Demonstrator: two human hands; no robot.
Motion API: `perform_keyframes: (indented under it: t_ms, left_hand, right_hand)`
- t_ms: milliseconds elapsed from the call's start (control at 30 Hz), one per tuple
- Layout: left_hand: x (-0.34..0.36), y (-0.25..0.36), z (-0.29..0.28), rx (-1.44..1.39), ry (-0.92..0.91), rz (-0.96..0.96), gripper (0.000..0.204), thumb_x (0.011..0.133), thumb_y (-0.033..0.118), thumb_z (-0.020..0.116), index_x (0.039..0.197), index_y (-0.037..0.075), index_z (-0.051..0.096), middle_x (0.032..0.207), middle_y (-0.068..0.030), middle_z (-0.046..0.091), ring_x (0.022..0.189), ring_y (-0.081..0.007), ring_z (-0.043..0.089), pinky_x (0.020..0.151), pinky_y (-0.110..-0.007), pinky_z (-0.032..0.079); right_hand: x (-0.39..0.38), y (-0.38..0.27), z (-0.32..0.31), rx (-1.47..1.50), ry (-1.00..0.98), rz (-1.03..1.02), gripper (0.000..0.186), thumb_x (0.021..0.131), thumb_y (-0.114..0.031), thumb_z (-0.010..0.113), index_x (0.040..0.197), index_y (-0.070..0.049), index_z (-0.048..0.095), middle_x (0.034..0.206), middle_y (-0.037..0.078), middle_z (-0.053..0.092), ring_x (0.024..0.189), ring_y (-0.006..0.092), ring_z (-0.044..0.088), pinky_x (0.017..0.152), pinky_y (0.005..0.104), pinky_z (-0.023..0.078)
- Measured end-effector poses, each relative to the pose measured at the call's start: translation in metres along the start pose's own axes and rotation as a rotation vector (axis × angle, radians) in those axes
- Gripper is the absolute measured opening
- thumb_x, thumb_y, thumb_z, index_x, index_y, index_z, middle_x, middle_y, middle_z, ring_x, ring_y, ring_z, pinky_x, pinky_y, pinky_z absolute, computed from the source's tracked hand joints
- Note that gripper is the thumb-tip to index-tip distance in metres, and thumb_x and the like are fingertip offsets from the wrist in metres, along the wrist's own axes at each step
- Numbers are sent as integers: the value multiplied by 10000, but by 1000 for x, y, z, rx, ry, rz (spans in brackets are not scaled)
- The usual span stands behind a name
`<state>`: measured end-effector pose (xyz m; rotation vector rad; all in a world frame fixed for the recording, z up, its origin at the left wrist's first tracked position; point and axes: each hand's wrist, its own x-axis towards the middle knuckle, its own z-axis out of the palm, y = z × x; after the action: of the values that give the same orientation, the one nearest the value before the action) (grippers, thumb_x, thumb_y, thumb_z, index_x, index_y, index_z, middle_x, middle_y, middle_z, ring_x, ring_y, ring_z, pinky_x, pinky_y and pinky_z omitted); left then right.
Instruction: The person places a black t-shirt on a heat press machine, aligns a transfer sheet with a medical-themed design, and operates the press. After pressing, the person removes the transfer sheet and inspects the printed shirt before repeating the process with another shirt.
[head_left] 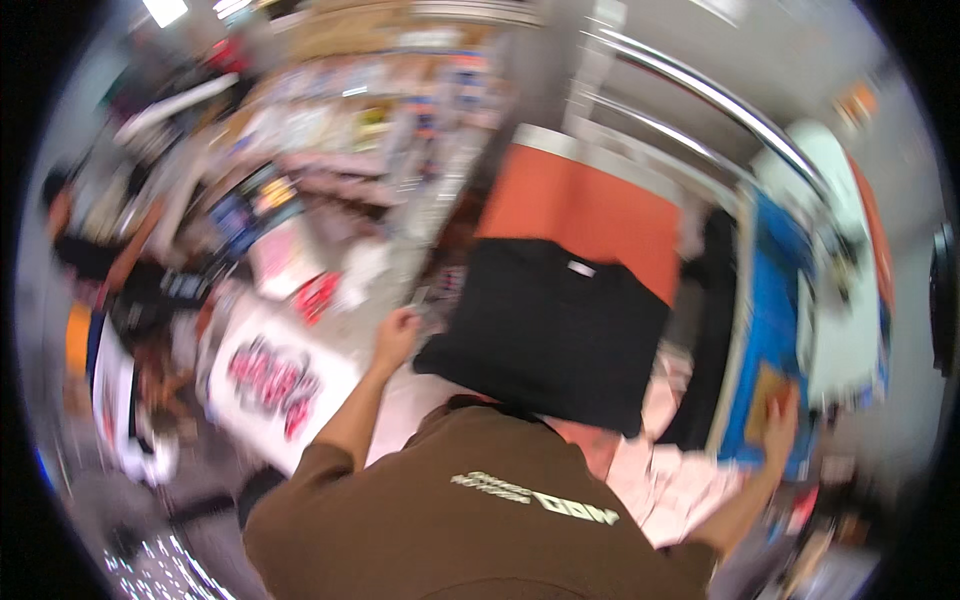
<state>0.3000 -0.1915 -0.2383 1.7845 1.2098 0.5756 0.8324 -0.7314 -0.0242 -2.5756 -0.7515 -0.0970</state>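
A black T-shirt (555, 330) lies flat on an orange board (580, 200), its collar toward the far end. My left hand (397, 338) is just left of the shirt's sleeve, fingers curled; a small greyish shape shows by the fingertips, too blurred to name. On the right, my right hand (781, 415) is at a tan rectangular piece (764, 400) on a blue panel (775, 300) with a pale edge. Blur hides how its fingers are set.
Pale pink cloth (675, 490) lies near the board's front right. At left are a white printed garment (275, 375) and a cluttered table. Metal rails (700, 90) cross the far right. Another person (120, 255) is at the far left.
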Motion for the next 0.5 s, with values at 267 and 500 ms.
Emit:
perform_keyframes:
  t_ms: [267,500]
  left_hand:
    - [-27,72,-11,29,191,44,149,874,152,606,950,32,651,856,-151,681,787,-293,671,720,-394,526]
    - [-16,212,12,-49,-71,500,181,888,168,622,989,22,654,1012,-149,656,963,-318,635,838,-397,506]
  right_hand:
    - [-19,-62,-51,-157,513,6,513,798,-533,728,970,-49,739,948,177,722,853,314,690,799,539,516]
    - [-36,-219,9,361,208,268,505,812,-392,788,1108,1,671,1021,207,688,886,270,658,816,456,541]
